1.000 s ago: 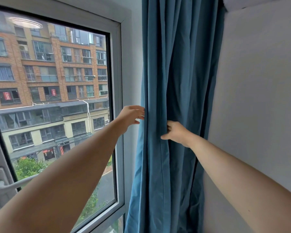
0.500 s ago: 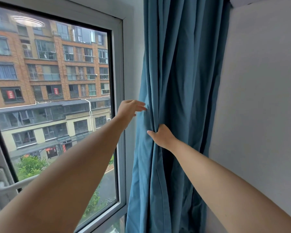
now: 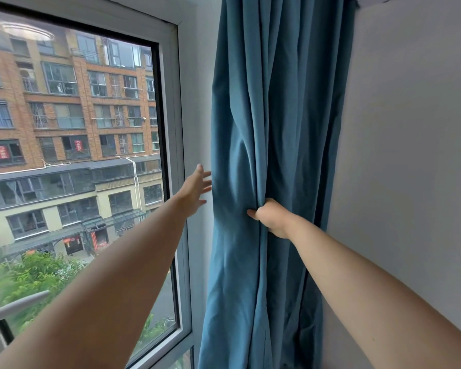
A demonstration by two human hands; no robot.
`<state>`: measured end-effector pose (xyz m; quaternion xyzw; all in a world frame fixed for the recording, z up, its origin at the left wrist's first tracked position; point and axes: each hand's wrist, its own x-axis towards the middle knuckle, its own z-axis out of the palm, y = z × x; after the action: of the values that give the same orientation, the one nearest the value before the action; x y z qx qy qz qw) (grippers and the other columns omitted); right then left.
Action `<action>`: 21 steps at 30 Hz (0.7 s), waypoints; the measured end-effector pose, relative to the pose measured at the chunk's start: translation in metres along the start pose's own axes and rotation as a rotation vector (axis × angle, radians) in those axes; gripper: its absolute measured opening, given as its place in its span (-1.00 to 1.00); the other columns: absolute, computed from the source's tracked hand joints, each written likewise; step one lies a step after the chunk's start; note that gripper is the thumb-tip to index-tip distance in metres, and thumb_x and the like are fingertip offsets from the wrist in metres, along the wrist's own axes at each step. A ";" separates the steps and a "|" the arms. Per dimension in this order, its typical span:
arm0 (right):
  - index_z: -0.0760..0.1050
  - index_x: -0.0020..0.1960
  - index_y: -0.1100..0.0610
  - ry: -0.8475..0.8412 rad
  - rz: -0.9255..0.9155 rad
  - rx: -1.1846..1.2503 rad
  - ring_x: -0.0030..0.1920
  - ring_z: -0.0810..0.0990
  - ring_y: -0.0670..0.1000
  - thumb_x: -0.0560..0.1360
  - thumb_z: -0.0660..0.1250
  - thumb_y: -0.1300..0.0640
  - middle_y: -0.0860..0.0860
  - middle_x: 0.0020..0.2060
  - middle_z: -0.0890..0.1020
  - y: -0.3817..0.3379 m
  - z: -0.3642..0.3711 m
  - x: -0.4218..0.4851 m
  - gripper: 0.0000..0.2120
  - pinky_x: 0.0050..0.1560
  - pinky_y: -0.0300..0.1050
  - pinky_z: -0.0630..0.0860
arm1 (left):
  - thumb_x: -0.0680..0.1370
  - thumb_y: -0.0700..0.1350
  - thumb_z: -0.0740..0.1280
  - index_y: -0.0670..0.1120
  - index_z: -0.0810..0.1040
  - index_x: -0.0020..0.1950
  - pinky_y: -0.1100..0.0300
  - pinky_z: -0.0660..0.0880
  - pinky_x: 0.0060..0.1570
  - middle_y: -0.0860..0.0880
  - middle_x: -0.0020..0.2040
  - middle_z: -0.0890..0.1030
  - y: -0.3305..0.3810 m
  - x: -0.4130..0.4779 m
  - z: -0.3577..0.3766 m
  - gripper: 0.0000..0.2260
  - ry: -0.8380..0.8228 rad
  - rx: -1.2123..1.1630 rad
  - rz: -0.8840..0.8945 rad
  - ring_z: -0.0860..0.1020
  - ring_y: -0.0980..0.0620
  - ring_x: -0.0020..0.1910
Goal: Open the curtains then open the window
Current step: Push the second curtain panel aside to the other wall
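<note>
A teal curtain (image 3: 272,107) hangs bunched in folds between the window and the right wall. My right hand (image 3: 270,218) is closed on a fold of it at mid height. My left hand (image 3: 196,189) is spread open, its fingertips just at the curtain's left edge, holding nothing. The window (image 3: 77,145) fills the left side, its white frame (image 3: 180,129) shut, with the glass uncovered. A white window handle (image 3: 16,306) sticks out at the lower left.
A plain grey wall (image 3: 410,155) stands close on the right. Beyond the glass are brick apartment buildings and green trees below. A narrow strip of white wall separates the window frame from the curtain.
My right hand has shifted right with the gathered fold, pressing the curtain toward the wall. My left hand has opened its fingers and come off the curtain's edge.
</note>
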<state>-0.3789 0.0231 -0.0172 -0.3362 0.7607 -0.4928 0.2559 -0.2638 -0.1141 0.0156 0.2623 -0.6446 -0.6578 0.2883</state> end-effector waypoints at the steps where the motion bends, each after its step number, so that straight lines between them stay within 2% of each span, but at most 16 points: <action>1: 0.30 0.37 0.15 0.010 0.001 -0.012 0.29 0.43 0.12 0.54 0.26 0.15 0.06 0.31 0.46 0.001 -0.002 0.002 -0.58 0.24 -0.01 0.39 | 0.62 0.14 -0.14 -0.09 0.31 0.40 -0.08 0.17 0.41 -0.10 0.29 0.45 -0.002 0.003 0.004 -0.50 -0.014 -0.027 -0.003 0.38 -0.04 0.30; 4: 0.33 0.35 0.16 0.059 -0.028 -0.036 0.24 0.45 0.10 0.54 0.28 0.13 0.07 0.27 0.49 0.004 -0.008 0.007 -0.59 0.11 -0.07 0.39 | 0.60 0.16 -0.02 -0.09 0.42 0.30 0.00 0.35 0.32 -0.07 0.24 0.51 -0.009 0.011 0.016 -0.54 -0.016 -0.111 -0.010 0.46 -0.02 0.23; 6: 0.39 0.31 0.18 0.127 -0.087 -0.061 0.12 0.50 0.06 0.51 0.32 0.13 0.07 0.18 0.54 0.006 -0.011 0.008 -0.61 0.05 -0.13 0.42 | 0.59 0.16 0.05 -0.07 0.47 0.19 0.06 0.43 0.24 -0.05 0.13 0.57 -0.011 0.014 0.022 -0.60 -0.013 -0.113 -0.006 0.53 -0.02 0.16; 9: 0.47 -0.04 0.16 0.337 -0.135 -0.255 -0.16 0.55 0.05 0.46 0.36 0.05 0.03 -0.17 0.58 0.012 -0.016 0.011 -0.80 -0.14 -0.11 0.53 | 0.59 0.03 0.15 -0.09 0.55 0.01 0.15 0.51 -0.03 -0.02 -0.13 0.59 -0.008 0.016 0.026 -0.74 -0.005 -0.033 0.069 0.57 0.02 -0.12; 11: 0.43 -0.18 0.18 0.407 -0.138 -0.321 -0.27 0.53 0.05 0.45 0.38 0.01 -0.01 -0.32 0.52 0.015 -0.018 0.013 -0.75 -0.28 -0.13 0.50 | 0.58 -0.05 0.22 -0.08 0.56 -0.12 0.18 0.49 -0.14 -0.04 -0.22 0.57 -0.003 0.015 0.024 -0.82 -0.028 0.013 0.122 0.54 0.03 -0.25; 14: 0.48 0.07 0.22 0.342 -0.187 -0.223 -0.18 0.57 0.09 0.45 0.39 0.07 0.04 -0.16 0.56 0.013 -0.016 0.016 -0.72 -0.21 -0.11 0.53 | 0.54 -0.09 0.29 -0.14 0.57 -0.15 0.17 0.47 -0.14 -0.07 -0.21 0.57 0.004 0.013 0.017 -0.84 -0.062 0.179 0.170 0.52 -0.01 -0.21; 16: 0.43 0.13 0.23 0.270 -0.182 -0.129 -0.27 0.57 0.09 0.45 0.39 0.16 0.12 -0.13 0.57 0.012 -0.013 0.017 -0.70 -0.26 -0.07 0.59 | 0.52 -0.07 0.32 -0.17 0.56 -0.11 0.17 0.42 -0.15 -0.10 -0.16 0.55 0.007 0.013 0.014 -0.83 -0.026 0.298 0.197 0.47 -0.02 -0.17; 18: 0.37 0.21 0.25 0.201 -0.193 -0.073 -0.21 0.59 0.09 0.43 0.38 0.26 0.13 -0.08 0.56 0.014 -0.008 0.019 -0.61 -0.13 -0.03 0.62 | 0.50 -0.07 0.34 -0.22 0.58 -0.06 0.18 0.41 -0.16 -0.13 -0.15 0.54 0.010 0.011 0.013 -0.80 0.007 0.349 0.208 0.46 -0.02 -0.18; 19: 0.32 0.28 0.24 0.164 -0.208 -0.075 -0.11 0.59 0.07 0.42 0.36 0.30 0.09 -0.06 0.55 0.015 -0.006 0.019 -0.54 -0.05 -0.05 0.60 | 0.50 -0.08 0.35 -0.27 0.59 -0.04 0.18 0.41 -0.17 -0.14 -0.16 0.55 0.012 0.010 0.012 -0.76 0.015 0.363 0.211 0.45 -0.03 -0.19; 21: 0.22 0.37 0.21 0.052 -0.245 -0.036 -0.04 0.56 -0.02 0.42 0.33 0.35 -0.04 -0.06 0.51 0.018 0.000 0.016 -0.43 -0.08 -0.23 0.55 | 0.49 -0.09 0.36 -0.36 0.57 -0.04 0.16 0.43 -0.15 -0.16 -0.17 0.57 0.014 0.010 0.010 -0.70 0.022 0.385 0.214 0.45 -0.06 -0.21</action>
<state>-0.3940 0.0161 -0.0352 -0.4181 0.7292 -0.5151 0.1679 -0.2775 -0.1138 0.0302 0.2500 -0.7793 -0.4851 0.3081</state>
